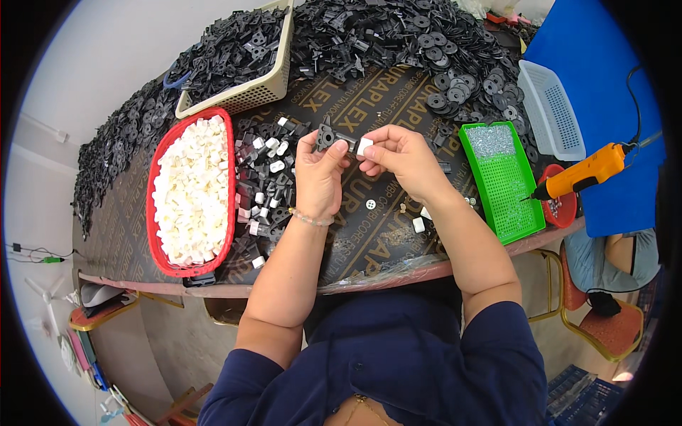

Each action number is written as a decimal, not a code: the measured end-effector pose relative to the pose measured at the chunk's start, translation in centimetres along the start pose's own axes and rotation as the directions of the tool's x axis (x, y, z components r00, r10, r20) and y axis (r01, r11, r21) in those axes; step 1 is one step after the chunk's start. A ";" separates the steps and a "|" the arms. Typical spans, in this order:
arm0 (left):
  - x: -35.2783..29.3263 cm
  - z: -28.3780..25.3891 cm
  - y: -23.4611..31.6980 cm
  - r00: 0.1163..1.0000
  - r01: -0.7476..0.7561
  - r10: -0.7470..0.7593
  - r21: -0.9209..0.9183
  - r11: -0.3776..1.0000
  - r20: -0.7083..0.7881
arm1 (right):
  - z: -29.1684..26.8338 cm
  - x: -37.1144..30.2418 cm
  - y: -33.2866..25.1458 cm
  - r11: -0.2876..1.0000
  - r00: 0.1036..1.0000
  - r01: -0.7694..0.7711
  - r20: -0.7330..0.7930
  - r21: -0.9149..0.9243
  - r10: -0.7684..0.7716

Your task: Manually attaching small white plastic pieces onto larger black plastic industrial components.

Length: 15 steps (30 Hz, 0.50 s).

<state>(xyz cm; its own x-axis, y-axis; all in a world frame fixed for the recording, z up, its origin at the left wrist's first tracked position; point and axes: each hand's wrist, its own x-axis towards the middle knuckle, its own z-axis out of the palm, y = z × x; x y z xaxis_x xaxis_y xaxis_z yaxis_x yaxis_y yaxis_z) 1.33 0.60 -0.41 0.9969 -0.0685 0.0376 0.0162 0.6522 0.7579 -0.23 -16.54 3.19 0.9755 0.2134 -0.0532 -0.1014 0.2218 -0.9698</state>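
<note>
Above the middle of the table, my left hand (321,170) is closed round a black plastic part (328,136) with a flat, holed end. My right hand (405,160) pinches a small white plastic cap (364,145), held at the right end of the black part; whether the two touch is hard to tell. Left of my hands lies a heap of black parts with white caps (273,167) on them. A red basket (231,192) full of loose white caps stands beyond that heap. A white button-like disc (371,204) lies between my forearms.
Black parts fill a cream basket (280,82) at the far left, with black discs (447,64) piled behind. On the right are a green tray (501,184) of small screws, an orange electric screwdriver (586,174), a red bowl (565,209) and a white basket (550,106). Another person's arm (621,252) shows at right.
</note>
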 end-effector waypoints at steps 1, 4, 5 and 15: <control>0.0 -0.1 0.0 1.000 -0.011 0.010 -0.009 1.000 -0.015 | 0.1 0.0 0.0 1.000 1.000 0.008 -0.003 0.004 -0.008; -0.4 0.4 -0.2 0.999 -0.049 0.049 0.034 0.998 0.005 | 0.3 -0.1 0.1 1.000 1.000 0.014 -0.007 0.006 -0.014; -0.6 0.8 -0.3 0.999 -0.047 0.047 0.032 0.998 0.007 | 0.4 -0.2 0.1 1.000 1.000 0.012 -0.010 0.002 -0.012; -0.9 0.8 0.4 0.969 0.221 -0.204 -0.112 0.969 0.141 | 0.3 0.6 0.8 0.869 0.923 0.363 0.000 -0.337 -0.386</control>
<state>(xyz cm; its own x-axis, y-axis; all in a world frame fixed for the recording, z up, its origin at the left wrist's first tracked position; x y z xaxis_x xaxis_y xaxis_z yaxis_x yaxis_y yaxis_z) 0.35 0.37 0.39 0.9516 -0.3062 -0.0263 0.2443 0.7016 0.6694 0.27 -15.95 2.46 0.9391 0.1117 0.3251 0.3320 -0.0504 -0.9419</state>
